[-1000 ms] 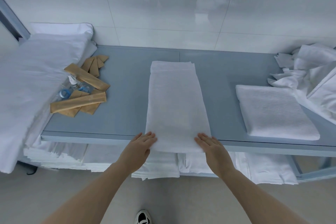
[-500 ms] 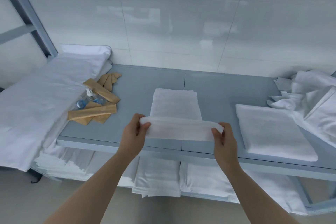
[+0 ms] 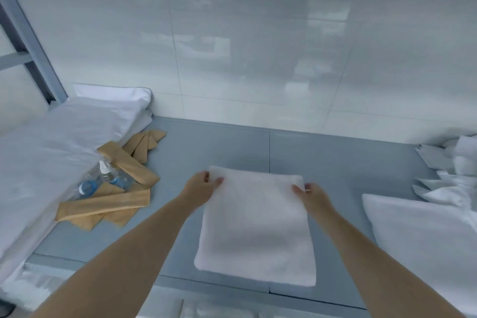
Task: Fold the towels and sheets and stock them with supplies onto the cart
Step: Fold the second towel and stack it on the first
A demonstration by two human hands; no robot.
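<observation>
While both hands pinch its far corners, the folded white towel (image 3: 255, 224) lies flat on the grey shelf (image 3: 335, 162), near the front edge. Left hand (image 3: 200, 187) grips the far left corner, right hand (image 3: 311, 196) the far right. Tan packets (image 3: 103, 205) and small bottles (image 3: 103, 179) lie left; another folded towel (image 3: 418, 235) sits right.

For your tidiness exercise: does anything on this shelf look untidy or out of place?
Yes. The tan packets lie strewn and overlapping at the left, with bottles tipped among them. At the far right, white linen sits crumpled. The towel between both hands looks neatly folded.
</observation>
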